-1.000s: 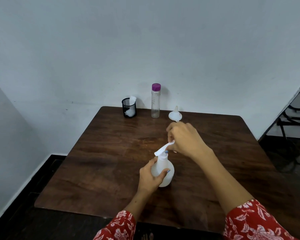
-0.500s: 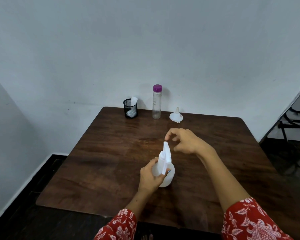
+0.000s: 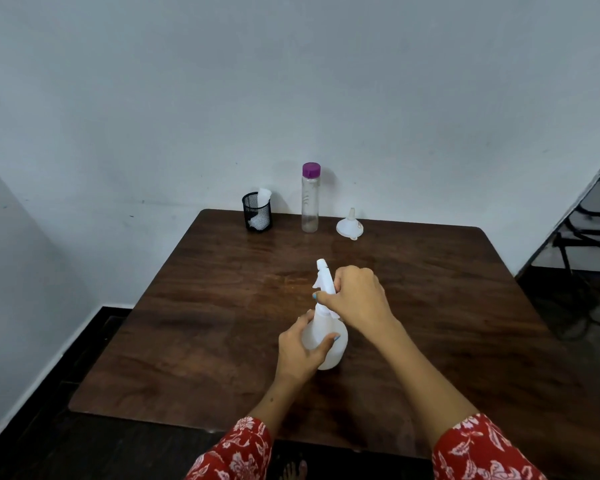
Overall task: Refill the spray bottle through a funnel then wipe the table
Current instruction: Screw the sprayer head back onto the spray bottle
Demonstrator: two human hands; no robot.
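A white spray bottle (image 3: 329,348) stands upright near the middle of the dark wooden table (image 3: 194,334). My left hand (image 3: 300,351) wraps the bottle's round body from the left. My right hand (image 3: 355,296) is closed on the white spray head (image 3: 324,277), whose nozzle points away from me. At the table's far edge stand a clear bottle with a purple cap (image 3: 310,199) and, to its right, a small white funnel (image 3: 350,226) resting wide end down.
A black mesh cup (image 3: 257,213) holding a white cloth sits at the far left of the table by the wall. A dark metal chair frame (image 3: 589,244) stands on the floor to the right. A bare foot shows under the near edge.
The spray head has turned from pointing left to pointing away from me. My right hand let go of it briefly, then closed on it again.
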